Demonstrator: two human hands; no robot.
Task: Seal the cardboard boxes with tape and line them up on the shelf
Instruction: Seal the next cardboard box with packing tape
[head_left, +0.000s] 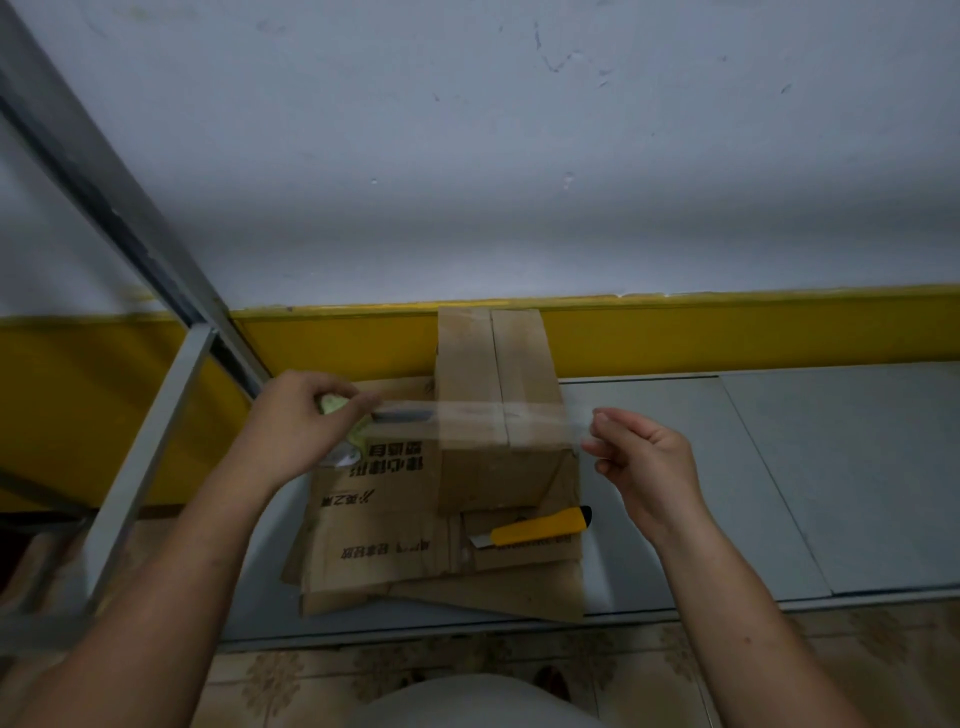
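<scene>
I see the small cardboard box (498, 384) upright on a stack of flattened cardboard (395, 530), at the back of the grey shelf (779, 467), rear edge against the yellow band (727, 332) of the wall. Top flaps are down, and the seam runs front to back. A strip of clear tape (467, 413) spans the top crosswise, near the front edge. Can't tell whether it's stuck down or just above the card.

L end of the strip feeds from the tape roll (335, 405), w/ a greenish core. My left hand (301, 415) grips the roll, fingers curled round it, just left of the box. R end sticks out past the box, where my right hand (644, 457) pinches it btwn thumb and fingertips.

A yellow utility knife (540, 527) lies on the flat cardboard in front of the box, blade end pointing left. The grey metal frame (150, 452) stands at left, w/ white wall (519, 156) above and patterned floor tiles (519, 660) below the shelf edge.
</scene>
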